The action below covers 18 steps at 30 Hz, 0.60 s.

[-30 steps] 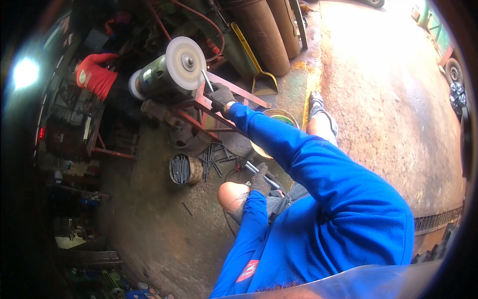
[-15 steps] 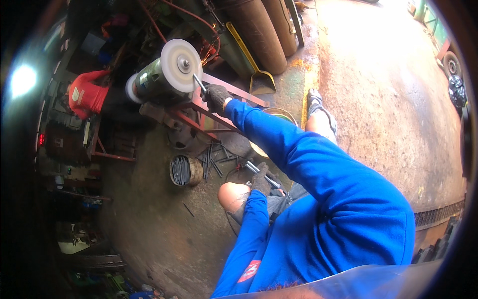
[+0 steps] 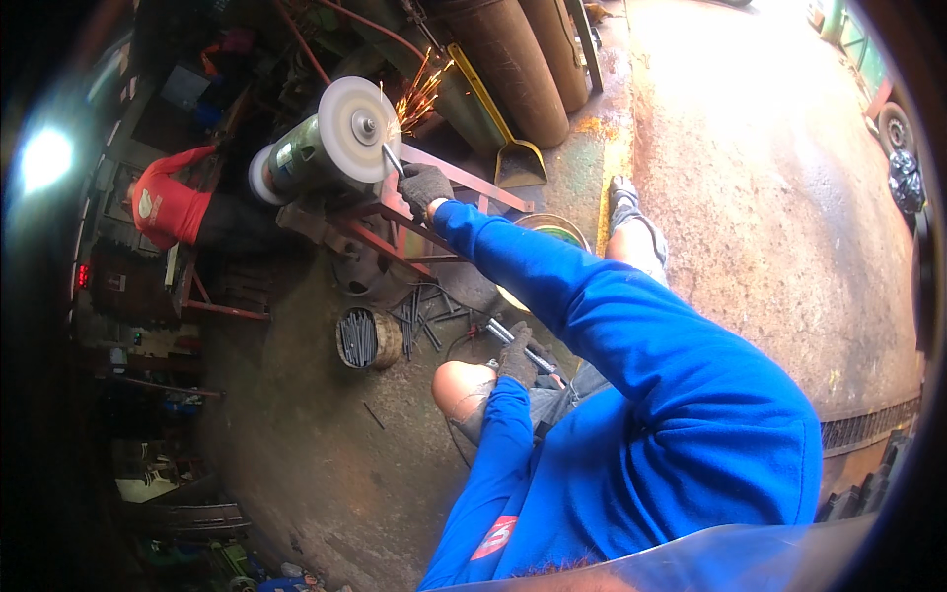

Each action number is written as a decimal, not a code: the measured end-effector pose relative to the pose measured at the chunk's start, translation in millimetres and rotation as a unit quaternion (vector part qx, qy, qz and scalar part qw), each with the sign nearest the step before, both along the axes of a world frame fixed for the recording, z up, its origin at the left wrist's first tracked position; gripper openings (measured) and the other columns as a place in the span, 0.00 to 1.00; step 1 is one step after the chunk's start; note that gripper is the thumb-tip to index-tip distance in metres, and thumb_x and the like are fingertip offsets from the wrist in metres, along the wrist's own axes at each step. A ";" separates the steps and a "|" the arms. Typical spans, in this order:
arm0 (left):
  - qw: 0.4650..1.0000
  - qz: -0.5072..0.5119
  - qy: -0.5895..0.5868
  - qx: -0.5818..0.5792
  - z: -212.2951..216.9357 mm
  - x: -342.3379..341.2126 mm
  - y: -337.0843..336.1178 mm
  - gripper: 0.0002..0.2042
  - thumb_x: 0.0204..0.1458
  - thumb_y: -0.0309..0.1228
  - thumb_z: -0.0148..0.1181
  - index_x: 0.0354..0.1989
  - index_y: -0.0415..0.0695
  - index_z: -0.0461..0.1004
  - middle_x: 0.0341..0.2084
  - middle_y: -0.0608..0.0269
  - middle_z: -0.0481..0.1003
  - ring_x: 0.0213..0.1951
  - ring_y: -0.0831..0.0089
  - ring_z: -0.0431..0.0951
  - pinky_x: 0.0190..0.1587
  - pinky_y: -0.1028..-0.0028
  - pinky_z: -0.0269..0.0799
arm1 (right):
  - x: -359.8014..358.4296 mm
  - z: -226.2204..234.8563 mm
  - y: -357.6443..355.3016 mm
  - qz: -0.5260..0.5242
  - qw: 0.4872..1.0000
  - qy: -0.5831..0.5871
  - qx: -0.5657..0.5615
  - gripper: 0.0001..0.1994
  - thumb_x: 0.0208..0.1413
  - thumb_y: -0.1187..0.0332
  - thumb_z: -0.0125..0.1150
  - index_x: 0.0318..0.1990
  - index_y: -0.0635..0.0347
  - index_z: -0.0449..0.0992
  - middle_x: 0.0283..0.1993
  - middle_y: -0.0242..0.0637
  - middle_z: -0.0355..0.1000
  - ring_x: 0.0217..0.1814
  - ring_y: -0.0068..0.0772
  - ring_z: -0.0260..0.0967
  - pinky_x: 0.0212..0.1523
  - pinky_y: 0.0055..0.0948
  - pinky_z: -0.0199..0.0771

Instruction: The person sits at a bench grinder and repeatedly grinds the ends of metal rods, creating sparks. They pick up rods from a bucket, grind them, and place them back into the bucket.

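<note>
- The gloved right hand (image 3: 426,185) holds a metal rod (image 3: 394,161) to a pale grinding wheel (image 3: 341,146); orange sparks (image 3: 419,96) spray beyond it.
- The gloved left hand (image 3: 517,361) grips silvery rods (image 3: 501,333) near a bare knee (image 3: 460,387).
- Loose dark rods (image 3: 426,324) lie beside a rod-filled bucket (image 3: 391,337).
- A person in red (image 3: 174,197) stands far left.

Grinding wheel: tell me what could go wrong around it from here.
The gloved right hand holds the metal rod with its tip at the wheel, so a slip or snag might pull the glove in.

Orange sparks spray toward the brown cylinders; anything flammable there could perhaps catch.

Loose rods lie on the floor near the left hand, so a foot might roll on one.
</note>
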State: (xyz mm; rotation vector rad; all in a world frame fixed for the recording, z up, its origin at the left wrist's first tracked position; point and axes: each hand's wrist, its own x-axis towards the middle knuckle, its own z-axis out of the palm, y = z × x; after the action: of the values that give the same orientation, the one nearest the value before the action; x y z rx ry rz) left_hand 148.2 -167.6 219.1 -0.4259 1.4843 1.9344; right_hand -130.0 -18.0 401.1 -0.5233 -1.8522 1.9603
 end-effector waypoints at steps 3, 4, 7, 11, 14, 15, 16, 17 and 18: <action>0.999 -0.023 0.027 -0.007 -3.2 -1.6 -3.7 0.18 0.56 0.30 0.59 0.55 0.47 0.68 0.18 0.60 0.70 0.21 0.67 0.72 0.33 0.58 0.77 | -2.8 -1.5 -0.1 -0.042 0.988 0.021 0.147 0.13 0.51 0.65 0.56 0.42 0.57 0.81 0.32 0.43 0.78 0.30 0.38 0.77 0.32 0.33 0.78; 1.000 -0.022 0.017 -0.006 2.6 -1.2 3.6 0.18 0.56 0.30 0.59 0.55 0.47 0.68 0.18 0.60 0.70 0.21 0.67 0.72 0.33 0.58 0.77 | -6.0 -7.9 8.4 -0.060 0.982 0.028 0.177 0.13 0.52 0.64 0.57 0.42 0.57 0.81 0.32 0.42 0.78 0.28 0.36 0.76 0.28 0.33 0.77; 1.000 0.011 -0.008 0.005 7.8 0.1 4.9 0.18 0.56 0.30 0.59 0.55 0.47 0.68 0.18 0.60 0.70 0.21 0.67 0.72 0.33 0.58 0.77 | -0.2 -9.2 7.4 0.002 0.999 0.031 0.016 0.17 0.52 0.58 0.57 0.47 0.54 0.79 0.42 0.45 0.77 0.44 0.43 0.73 0.45 0.37 0.72; 1.000 0.018 -0.014 0.006 1.3 -1.1 3.8 0.18 0.56 0.30 0.60 0.55 0.47 0.68 0.19 0.60 0.70 0.21 0.66 0.72 0.33 0.58 0.77 | 13.2 -3.4 11.2 0.004 0.997 0.034 -0.067 0.19 0.51 0.58 0.58 0.48 0.56 0.79 0.46 0.48 0.77 0.49 0.48 0.75 0.50 0.38 0.72; 0.998 -0.024 0.055 -0.007 -15.1 -0.7 -8.1 0.18 0.56 0.30 0.60 0.55 0.47 0.68 0.19 0.60 0.70 0.20 0.67 0.71 0.33 0.58 0.77 | 24.9 7.9 6.0 0.022 0.982 0.033 -0.183 0.17 0.49 0.62 0.59 0.44 0.61 0.78 0.43 0.50 0.77 0.40 0.49 0.77 0.43 0.38 0.75; 0.997 -0.028 0.065 0.001 -20.1 -1.4 -7.6 0.18 0.56 0.30 0.60 0.54 0.47 0.68 0.19 0.60 0.70 0.20 0.67 0.71 0.33 0.59 0.77 | 28.7 11.2 11.2 0.039 0.967 0.027 -0.252 0.16 0.48 0.63 0.60 0.43 0.62 0.78 0.41 0.51 0.77 0.37 0.49 0.78 0.40 0.38 0.76; 0.997 -0.032 0.075 0.009 -25.3 -2.2 -7.4 0.18 0.56 0.30 0.60 0.54 0.48 0.69 0.19 0.60 0.70 0.20 0.67 0.71 0.32 0.59 0.76 | 24.3 7.3 14.8 0.063 0.984 0.024 -0.166 0.14 0.48 0.67 0.60 0.43 0.62 0.77 0.38 0.48 0.77 0.32 0.44 0.76 0.33 0.36 0.76; 0.996 -0.038 0.085 0.013 -30.2 -2.6 -8.4 0.18 0.56 0.31 0.60 0.54 0.48 0.69 0.19 0.60 0.70 0.20 0.66 0.71 0.32 0.59 0.76 | 19.8 5.3 18.6 0.087 0.993 0.019 -0.078 0.13 0.48 0.70 0.59 0.42 0.61 0.77 0.35 0.45 0.76 0.27 0.38 0.75 0.27 0.34 0.76; 0.995 -0.042 0.094 0.017 -33.7 -3.0 -10.4 0.18 0.56 0.31 0.60 0.54 0.48 0.69 0.19 0.60 0.70 0.20 0.66 0.72 0.32 0.59 0.76 | 17.6 5.6 18.3 0.113 0.994 0.014 0.009 0.11 0.49 0.73 0.59 0.42 0.61 0.76 0.32 0.43 0.76 0.22 0.33 0.74 0.20 0.32 0.77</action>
State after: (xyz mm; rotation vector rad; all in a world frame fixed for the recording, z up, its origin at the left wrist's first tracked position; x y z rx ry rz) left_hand 145.2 -177.9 185.4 -0.1679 1.5584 1.9729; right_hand -112.3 0.2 406.7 -0.2906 -1.9848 2.0774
